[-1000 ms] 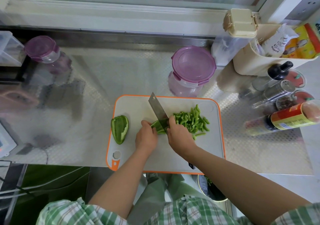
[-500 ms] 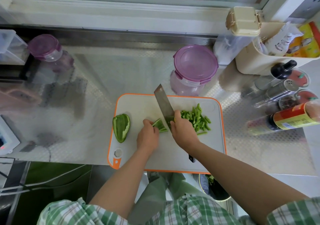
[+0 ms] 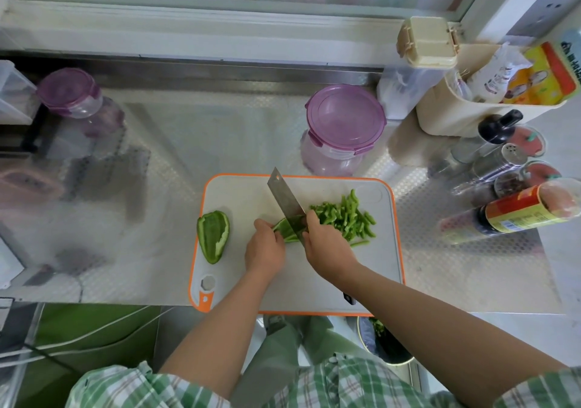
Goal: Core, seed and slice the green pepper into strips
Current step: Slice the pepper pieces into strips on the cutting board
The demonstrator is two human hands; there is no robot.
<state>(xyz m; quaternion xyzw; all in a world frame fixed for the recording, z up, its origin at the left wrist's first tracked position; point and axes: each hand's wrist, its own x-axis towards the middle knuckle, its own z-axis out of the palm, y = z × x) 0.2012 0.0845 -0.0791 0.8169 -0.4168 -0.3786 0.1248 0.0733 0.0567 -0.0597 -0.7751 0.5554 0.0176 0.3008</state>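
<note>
On the white, orange-rimmed cutting board lies a hollowed green pepper half at the left, cut side up. In the board's middle my left hand holds down a green pepper piece with curled fingers. My right hand grips the cleaver, whose blade rests across that piece, tip pointing away from me. A heap of green pepper strips lies just right of the blade.
A purple-lidded jar stands just behind the board; another purple-lidded jar is at the far left. Bottles and spice jars crowd the right side. A beige bin sits at the back right. A bowl shows below the counter edge.
The cleaver was lifted half a second ago and has come down again onto the pepper piece. Both hands stay in the board's middle.
</note>
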